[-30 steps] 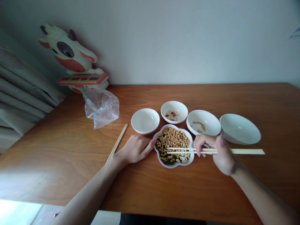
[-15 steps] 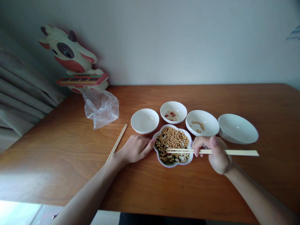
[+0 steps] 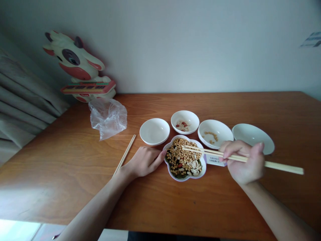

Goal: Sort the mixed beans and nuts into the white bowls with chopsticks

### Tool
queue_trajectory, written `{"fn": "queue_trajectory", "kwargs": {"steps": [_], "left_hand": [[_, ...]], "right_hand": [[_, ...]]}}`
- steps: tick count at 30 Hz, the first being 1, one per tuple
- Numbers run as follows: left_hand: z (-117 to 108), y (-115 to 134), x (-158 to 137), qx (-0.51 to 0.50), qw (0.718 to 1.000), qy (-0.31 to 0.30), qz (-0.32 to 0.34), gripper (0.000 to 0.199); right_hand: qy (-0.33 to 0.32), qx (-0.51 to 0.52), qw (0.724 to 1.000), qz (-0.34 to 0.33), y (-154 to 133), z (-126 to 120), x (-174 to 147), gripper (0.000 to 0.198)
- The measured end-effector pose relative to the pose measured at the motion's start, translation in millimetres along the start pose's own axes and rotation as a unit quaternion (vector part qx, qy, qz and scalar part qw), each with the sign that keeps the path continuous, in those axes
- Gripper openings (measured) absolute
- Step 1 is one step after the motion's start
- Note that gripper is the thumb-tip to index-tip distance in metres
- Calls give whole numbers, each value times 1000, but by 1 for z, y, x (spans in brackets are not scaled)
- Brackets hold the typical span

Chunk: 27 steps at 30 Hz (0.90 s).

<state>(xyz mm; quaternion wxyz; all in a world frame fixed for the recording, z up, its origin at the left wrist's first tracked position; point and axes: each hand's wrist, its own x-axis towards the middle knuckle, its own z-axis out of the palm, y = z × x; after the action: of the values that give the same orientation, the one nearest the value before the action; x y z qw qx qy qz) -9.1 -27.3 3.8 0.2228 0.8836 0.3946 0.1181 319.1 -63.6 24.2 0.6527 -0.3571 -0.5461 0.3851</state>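
My right hand is closed around a pair of chopsticks. Their tips are over the soybeans in a flower-shaped bowl; whether they pinch a bean I cannot tell. White peanut halves, a reddish peanut and small dark green beans share that bowl. On its left rim rests the thumb of my left hand, which grips the bowl's edge with the other fingers curled and partly hidden. Beyond stand a white bowl with a few peanuts and another with some soybeans.
An empty white bowl stands at the row's left end, another pale bowl at its right. Second chopsticks lie left of my hand. Farther left are a crumpled plastic bag and a cow-shaped toy keyboard. A printed label sits beside the flower-shaped bowl.
My right hand has moved right, and the chopstick tips have shifted up from the bowl's middle to the far soybeans. The printed label has come into sight. My left hand stays on the rim.
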Motion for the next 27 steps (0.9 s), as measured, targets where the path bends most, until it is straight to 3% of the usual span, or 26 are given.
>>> {"fn": "queue_trajectory", "kwargs": {"steps": [8,13,22,27], "left_hand": [[0,1,1,0,1000,2,4,60],[0,0,1,2,1000,0,2,60],[2,-2,0,4,1000,-2,1,58],[1,-2,0,-2,1000,-5,-1,59]], "right_hand": [[112,-20,992,-55,6,-13,8,73],[157,-81,984,-28,9,-6,10,70],[120,-79,989,-21,12,-8,11,63],[52,-46,998,0,9,-10,10,68]]}}
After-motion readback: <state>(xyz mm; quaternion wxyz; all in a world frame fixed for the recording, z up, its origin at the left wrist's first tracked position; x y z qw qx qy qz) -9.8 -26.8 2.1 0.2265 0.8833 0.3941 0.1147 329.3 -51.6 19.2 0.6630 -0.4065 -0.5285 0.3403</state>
